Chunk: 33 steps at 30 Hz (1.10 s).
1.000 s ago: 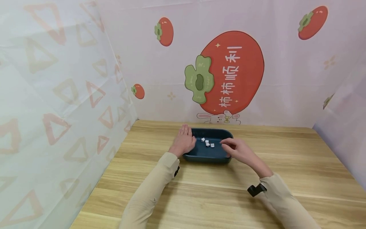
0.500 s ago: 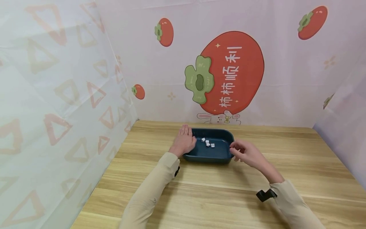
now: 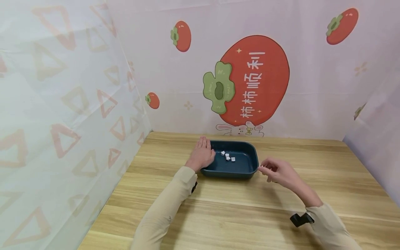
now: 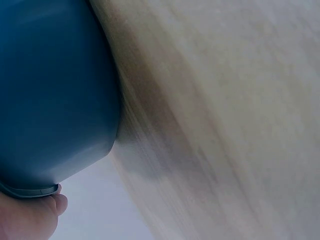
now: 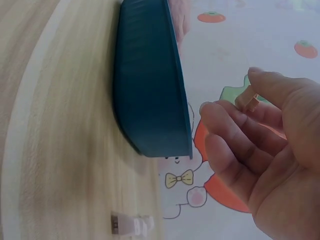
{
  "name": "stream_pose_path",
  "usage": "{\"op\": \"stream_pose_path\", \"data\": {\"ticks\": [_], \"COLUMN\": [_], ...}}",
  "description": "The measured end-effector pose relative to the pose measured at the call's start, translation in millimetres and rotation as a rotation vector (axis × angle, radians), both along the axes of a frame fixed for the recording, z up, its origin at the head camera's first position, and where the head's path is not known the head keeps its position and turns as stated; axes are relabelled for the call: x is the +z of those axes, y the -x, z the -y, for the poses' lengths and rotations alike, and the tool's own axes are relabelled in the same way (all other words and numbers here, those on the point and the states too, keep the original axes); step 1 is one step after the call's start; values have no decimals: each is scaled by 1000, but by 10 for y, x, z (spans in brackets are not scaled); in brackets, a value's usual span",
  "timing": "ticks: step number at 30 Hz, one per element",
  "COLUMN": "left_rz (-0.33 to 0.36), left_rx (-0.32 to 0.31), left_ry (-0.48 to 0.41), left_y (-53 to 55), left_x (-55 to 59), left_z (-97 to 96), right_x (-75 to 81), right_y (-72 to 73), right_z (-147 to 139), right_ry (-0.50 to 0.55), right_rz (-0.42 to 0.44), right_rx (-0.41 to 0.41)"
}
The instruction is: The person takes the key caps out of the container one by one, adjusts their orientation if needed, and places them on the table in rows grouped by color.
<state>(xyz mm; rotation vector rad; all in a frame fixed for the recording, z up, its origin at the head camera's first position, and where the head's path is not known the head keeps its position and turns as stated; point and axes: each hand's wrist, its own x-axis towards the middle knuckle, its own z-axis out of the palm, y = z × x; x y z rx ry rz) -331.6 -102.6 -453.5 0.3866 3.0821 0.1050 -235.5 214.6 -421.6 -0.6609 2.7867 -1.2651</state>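
Observation:
A dark blue tray (image 3: 229, 173) stands toward the back of the table with several small white cubes (image 3: 228, 158) inside. My left hand (image 3: 200, 155) lies over its left end, fingers straight along the rim and thumb toward the inside. Just outside the right end, my right hand (image 3: 279, 172) is raised above the table. Its thumb and index finger pinch a small pale piece (image 5: 247, 98) with a notched, blocky shape; I cannot tell its kind. In the right wrist view, a small whitish piece with a dark end (image 5: 131, 225) lies on the table beyond the tray's end.
The wooden table (image 3: 231, 211) runs up to a patterned cloth backdrop (image 3: 175, 76) at the back, with cloth walls at both sides. A black strap mount (image 3: 301, 219) sits at the right wrist.
My right hand has drawn back from over the tray, moving right and nearer, past its right end. The left hand and the white cubes have stayed in place.

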Motion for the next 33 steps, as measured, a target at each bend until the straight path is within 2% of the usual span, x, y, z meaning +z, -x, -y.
{"op": "stream_pose_path", "data": {"ticks": [10, 21, 28, 33], "left_rz": [3, -5, 7, 3], "left_rx": [-4, -7, -4, -4], "left_ry": [-10, -13, -15, -9], "left_y": [-5, 1, -7, -4], "left_x": [18, -9, -6, 3], "left_z": [-4, -3, -2, -8], "right_x": [-61, -189, -215, -217], "right_y": [-49, -67, -86, -101], "right_z": [-170, -409, -507, -563], "right_ry": [-41, -30, -93, -98], "right_rz": [-27, -22, -61, -31], "right_rx": [-50, -96, -150, -155]}}
